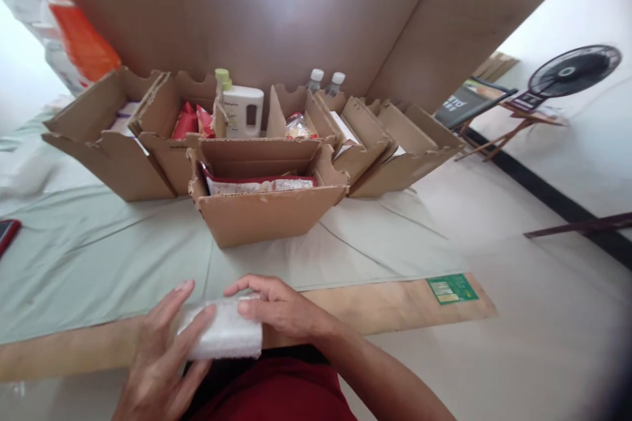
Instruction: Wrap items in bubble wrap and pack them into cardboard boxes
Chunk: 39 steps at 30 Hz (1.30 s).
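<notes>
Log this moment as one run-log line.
left hand: on white pad | right hand: on same pad | ahead: open cardboard box | behind it: white bottle

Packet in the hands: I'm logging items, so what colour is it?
White; the packet shows best in the head view.

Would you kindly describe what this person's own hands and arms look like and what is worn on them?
Both are bare: the left hand and right hand show no gloves, rings or watch. The right forearm has no sleeve as far as the frame's edge; the left wrist is uncovered too. A red cloth garment shows below them.
</notes>
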Tool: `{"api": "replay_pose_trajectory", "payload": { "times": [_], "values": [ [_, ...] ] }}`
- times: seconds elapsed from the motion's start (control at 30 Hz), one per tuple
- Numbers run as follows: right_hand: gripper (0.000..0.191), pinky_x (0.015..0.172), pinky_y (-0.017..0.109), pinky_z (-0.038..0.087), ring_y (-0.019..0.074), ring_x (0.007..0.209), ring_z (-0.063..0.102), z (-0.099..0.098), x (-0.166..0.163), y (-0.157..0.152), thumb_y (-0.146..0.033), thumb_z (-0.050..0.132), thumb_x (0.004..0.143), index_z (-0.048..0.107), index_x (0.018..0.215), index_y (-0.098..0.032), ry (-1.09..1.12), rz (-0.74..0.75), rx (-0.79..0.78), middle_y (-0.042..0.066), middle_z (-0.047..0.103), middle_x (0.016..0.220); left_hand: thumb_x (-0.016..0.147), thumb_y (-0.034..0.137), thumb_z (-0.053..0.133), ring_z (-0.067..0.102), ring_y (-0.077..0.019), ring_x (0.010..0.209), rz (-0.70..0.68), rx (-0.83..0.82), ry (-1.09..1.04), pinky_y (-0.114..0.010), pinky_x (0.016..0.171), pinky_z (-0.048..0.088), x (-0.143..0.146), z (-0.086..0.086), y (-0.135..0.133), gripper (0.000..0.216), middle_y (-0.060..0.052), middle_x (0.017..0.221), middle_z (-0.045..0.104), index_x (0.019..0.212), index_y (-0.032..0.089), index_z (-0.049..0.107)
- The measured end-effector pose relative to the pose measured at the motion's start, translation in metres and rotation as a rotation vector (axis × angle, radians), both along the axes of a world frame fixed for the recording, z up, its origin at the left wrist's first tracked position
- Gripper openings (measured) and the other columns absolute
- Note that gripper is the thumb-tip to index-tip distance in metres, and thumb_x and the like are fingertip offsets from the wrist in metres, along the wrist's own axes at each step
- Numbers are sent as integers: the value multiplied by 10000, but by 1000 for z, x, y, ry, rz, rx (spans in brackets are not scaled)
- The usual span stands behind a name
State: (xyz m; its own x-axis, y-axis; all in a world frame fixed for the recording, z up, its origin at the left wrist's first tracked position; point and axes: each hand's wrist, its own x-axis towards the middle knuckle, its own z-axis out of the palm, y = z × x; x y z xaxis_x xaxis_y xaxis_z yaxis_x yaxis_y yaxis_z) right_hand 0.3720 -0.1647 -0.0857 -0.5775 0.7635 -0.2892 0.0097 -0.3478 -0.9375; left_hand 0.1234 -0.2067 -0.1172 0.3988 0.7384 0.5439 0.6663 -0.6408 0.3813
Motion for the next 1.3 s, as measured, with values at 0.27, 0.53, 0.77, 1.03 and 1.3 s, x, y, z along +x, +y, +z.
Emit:
{"api": "replay_pose_trajectory", "payload": {
  "times": [0.27, 0.53, 0.77, 1.03, 1.3],
  "values": [
    [889, 1108, 428, 443, 274, 1330, 576, 39, 62, -9, -634, 795, 813, 485, 1564, -272, -188, -89, 479, 128, 594, 1495, 963, 338, 645, 770, -134, 717, -219, -365, -155, -132, 619, 580, 20, 26, 25, 183, 41, 908, 795, 1141, 305, 677],
    [181, 967, 342, 519, 178, 976, 725, 66, 75, -9, -273, 684, 960, 738, 1113, -195, -315, -60, 902, 66, 789, 1036, 997, 508, 573, 768, -159, 831, -353, -252, -190, -198, 706, 616, 51, 61, 50, 348, -13, 980, 788, 1280, 318, 644],
    [168, 728, 339, 583, 204, 898, 719, 143, 136, 22, -283, 730, 959, 757, 1122, -307, -337, -600, 1070, 42, 770, 1000, 970, 430, 602, 673, -310, 1163, -35, 248, 51, -500, 1029, 537, 52, 137, 131, 447, -96, 1294, 702, 1389, 276, 604],
    [113, 906, 359, 540, 188, 971, 703, 166, 105, 121, -291, 726, 958, 754, 1055, -241, -805, -403, 1485, 11, 774, 1036, 998, 491, 480, 654, -265, 648, -205, 304, 361, -404, 618, 505, 85, 132, 178, 382, -66, 744, 704, 932, 204, 723],
    [117, 681, 284, 411, 178, 773, 658, 142, 58, 176, -136, 595, 968, 682, 1039, -171, -1274, 280, 1277, 28, 744, 868, 997, 440, 511, 666, -234, 655, -271, 271, 337, -384, 653, 514, 81, 136, 172, 309, -43, 781, 731, 920, 247, 740]
  ]
}}
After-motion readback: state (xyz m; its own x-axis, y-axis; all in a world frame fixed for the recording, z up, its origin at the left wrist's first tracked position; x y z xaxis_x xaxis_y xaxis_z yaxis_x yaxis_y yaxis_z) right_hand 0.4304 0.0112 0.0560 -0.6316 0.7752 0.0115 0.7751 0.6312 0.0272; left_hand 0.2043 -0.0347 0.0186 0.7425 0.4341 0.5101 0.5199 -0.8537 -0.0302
